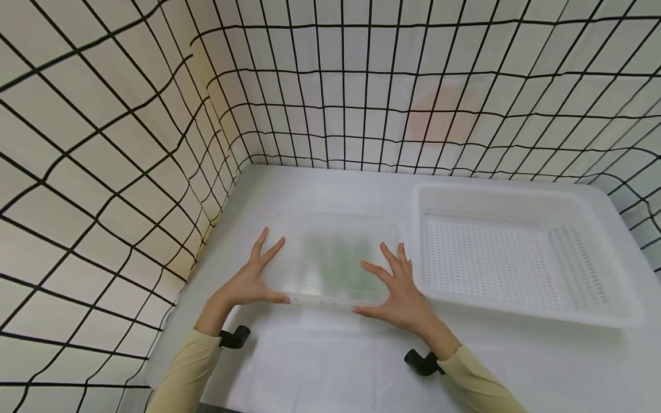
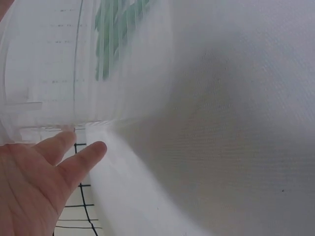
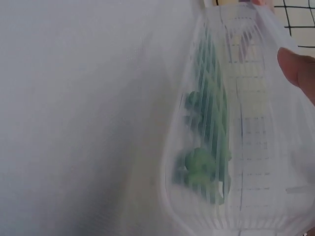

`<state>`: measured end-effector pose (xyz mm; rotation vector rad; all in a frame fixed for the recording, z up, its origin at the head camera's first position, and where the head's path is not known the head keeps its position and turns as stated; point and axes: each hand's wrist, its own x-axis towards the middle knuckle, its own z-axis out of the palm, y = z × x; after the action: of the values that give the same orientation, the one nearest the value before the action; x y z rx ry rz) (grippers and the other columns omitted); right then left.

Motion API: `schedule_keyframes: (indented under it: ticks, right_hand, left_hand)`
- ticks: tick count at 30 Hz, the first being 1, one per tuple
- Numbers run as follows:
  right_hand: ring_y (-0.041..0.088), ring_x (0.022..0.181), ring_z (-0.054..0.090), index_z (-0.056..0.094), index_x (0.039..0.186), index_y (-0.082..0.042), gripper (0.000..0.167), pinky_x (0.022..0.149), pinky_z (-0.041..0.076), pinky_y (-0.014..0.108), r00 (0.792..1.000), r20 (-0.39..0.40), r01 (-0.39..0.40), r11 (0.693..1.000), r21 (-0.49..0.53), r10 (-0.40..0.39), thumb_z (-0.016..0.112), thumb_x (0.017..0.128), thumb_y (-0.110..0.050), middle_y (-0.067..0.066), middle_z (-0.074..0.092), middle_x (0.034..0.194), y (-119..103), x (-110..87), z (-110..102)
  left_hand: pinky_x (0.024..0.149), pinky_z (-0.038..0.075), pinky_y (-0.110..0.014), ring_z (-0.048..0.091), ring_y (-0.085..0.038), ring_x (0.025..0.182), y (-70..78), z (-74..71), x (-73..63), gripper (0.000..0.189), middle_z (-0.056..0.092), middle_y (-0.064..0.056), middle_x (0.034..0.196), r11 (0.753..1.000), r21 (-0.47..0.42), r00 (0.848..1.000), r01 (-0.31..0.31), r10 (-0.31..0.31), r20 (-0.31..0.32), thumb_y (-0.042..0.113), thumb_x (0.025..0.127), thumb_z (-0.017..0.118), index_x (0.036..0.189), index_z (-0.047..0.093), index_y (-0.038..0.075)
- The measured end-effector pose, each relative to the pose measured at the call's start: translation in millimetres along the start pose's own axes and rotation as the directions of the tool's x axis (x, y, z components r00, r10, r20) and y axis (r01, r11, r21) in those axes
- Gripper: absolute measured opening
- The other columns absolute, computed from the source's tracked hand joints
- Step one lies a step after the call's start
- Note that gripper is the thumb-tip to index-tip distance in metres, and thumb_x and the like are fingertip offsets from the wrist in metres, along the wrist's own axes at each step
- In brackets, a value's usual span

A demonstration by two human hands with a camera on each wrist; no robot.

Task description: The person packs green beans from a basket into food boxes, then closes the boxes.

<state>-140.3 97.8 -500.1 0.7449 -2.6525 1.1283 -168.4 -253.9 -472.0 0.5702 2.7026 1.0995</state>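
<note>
A clear lidded plastic box point(image 1: 330, 258) lies between my two hands, with green pieces point(image 3: 206, 167) showing through its ribbed wall. At its left end is my left hand point(image 1: 250, 284), fingers spread and straight, thumb along the front edge. In the left wrist view, fingertips of the left hand point(image 2: 44, 172) are right at the box's wall point(image 2: 54, 93). My right hand point(image 1: 400, 292) spreads over the right end, its thumb by the front edge. The right thumb point(image 3: 298, 71) overlaps the box's upper edge in the right wrist view.
A white perforated plastic basket point(image 1: 490, 264) stands right of the box on the white-covered table point(image 1: 310, 367). Black wire grid point(image 1: 356, 86) rises behind the table and along the left side point(image 1: 98, 189). A small black camera sits on each wrist.
</note>
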Motion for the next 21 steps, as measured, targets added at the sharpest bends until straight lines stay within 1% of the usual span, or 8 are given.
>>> schedule_keyframes:
  ticks: [5, 7, 9, 11, 13, 16, 18, 21]
  right_hand:
    - [0.046, 0.135, 0.022, 0.055, 0.134, -0.013, 0.078, 0.100, 0.022, 0.067, 0.994, -0.093, 0.056, 0.997, -0.061, -0.062, 0.085, 0.067, -0.041, 0.020, 0.027, 0.150, 0, -5.6, 12]
    - [0.048, 0.130, 0.031, 0.052, 0.136, -0.012, 0.075, 0.097, 0.028, 0.066, 0.992, -0.094, 0.077, 0.992, -0.103, -0.087, 0.083, 0.071, -0.035, 0.021, 0.029, 0.149, -2, -11.4, 16]
    - [0.046, 0.129, 0.034, 0.048, 0.139, -0.012, 0.075, 0.097, 0.032, 0.063, 0.994, -0.057, 0.088, 0.987, -0.134, -0.096, 0.080, 0.075, -0.032, 0.018, 0.027, 0.151, -5, -19.1, 18]
    - [0.043, 0.130, 0.033, 0.043, 0.143, -0.013, 0.076, 0.097, 0.034, 0.061, 0.995, 0.001, 0.100, 0.983, -0.152, -0.101, 0.078, 0.078, -0.031, 0.013, 0.023, 0.153, -9, -29.3, 18]
    - [0.036, 0.132, 0.034, 0.038, 0.146, -0.014, 0.081, 0.097, 0.037, 0.056, 0.992, 0.067, 0.121, 0.981, -0.150, -0.112, 0.078, 0.078, -0.031, 0.008, 0.020, 0.155, -16, -44.0, 16]
    - [0.029, 0.130, 0.039, 0.034, 0.148, -0.014, 0.082, 0.093, 0.045, 0.047, 0.974, 0.141, 0.193, 0.974, -0.120, -0.176, 0.077, 0.079, -0.031, 0.006, 0.018, 0.156, -25, -63.6, 9]
    - [0.028, 0.123, 0.047, 0.042, 0.143, -0.010, 0.073, 0.087, 0.048, 0.043, 0.952, 0.163, 0.273, 0.959, -0.078, -0.258, 0.076, 0.080, -0.030, 0.012, 0.022, 0.154, -28, -71.8, 2]
    - [0.025, 0.110, 0.056, 0.054, 0.132, -0.011, 0.053, 0.079, 0.051, 0.039, 0.923, 0.223, 0.329, 0.944, -0.029, -0.315, 0.071, 0.086, -0.031, 0.015, 0.031, 0.150, -30, -78.1, -14]
  left_hand:
    - [0.092, 0.036, -0.064, 0.014, -0.048, 0.136, -11.9, 0.8, 2.2, 0.123, -0.018, -0.002, 0.156, 1.000, -0.019, 1.000, -0.003, 0.002, -0.017, 0.042, 0.055, 0.092, 0.153, 0.019, 0.027]
    - [0.092, 0.035, -0.065, 0.014, -0.047, 0.137, -17.3, 1.9, -1.3, 0.120, -0.017, 0.000, 0.156, 1.000, -0.018, 0.999, 0.001, -0.002, -0.034, 0.041, 0.056, 0.091, 0.153, 0.021, 0.026]
    - [0.091, 0.036, -0.065, 0.016, -0.046, 0.136, -21.9, 3.7, -7.5, 0.116, -0.013, 0.001, 0.157, 1.000, 0.004, 0.998, 0.012, -0.012, -0.063, 0.042, 0.058, 0.090, 0.152, 0.024, 0.027]
    - [0.090, 0.037, -0.064, 0.021, -0.045, 0.136, -23.5, 6.0, -16.3, 0.112, -0.008, 0.000, 0.158, 0.999, 0.024, 0.995, 0.036, -0.034, -0.094, 0.044, 0.060, 0.088, 0.151, 0.026, 0.029]
    - [0.086, 0.041, -0.062, 0.030, -0.043, 0.133, -22.1, 9.9, -31.9, 0.106, -0.004, 0.000, 0.159, 0.994, 0.056, 0.990, 0.089, -0.082, -0.119, 0.047, 0.064, 0.085, 0.151, 0.027, 0.030]
    - [0.073, 0.049, -0.050, 0.054, -0.034, 0.114, -14.7, 11.5, -56.0, 0.097, 0.005, 0.000, 0.159, 0.976, 0.133, 0.978, 0.170, -0.150, -0.147, 0.056, 0.070, 0.077, 0.150, 0.029, 0.031]
    - [0.063, 0.049, -0.041, 0.063, -0.026, 0.095, -7.8, 7.9, -70.8, 0.090, 0.014, -0.001, 0.157, 0.955, 0.211, 0.970, 0.208, -0.175, -0.167, 0.059, 0.073, 0.072, 0.148, 0.035, 0.028]
    - [0.059, 0.050, -0.039, 0.066, -0.024, 0.085, 6.4, -5.8, -85.2, 0.074, 0.040, -0.006, 0.146, 0.912, 0.355, 0.970, 0.206, -0.141, -0.200, 0.054, 0.075, 0.073, 0.137, 0.054, 0.018]
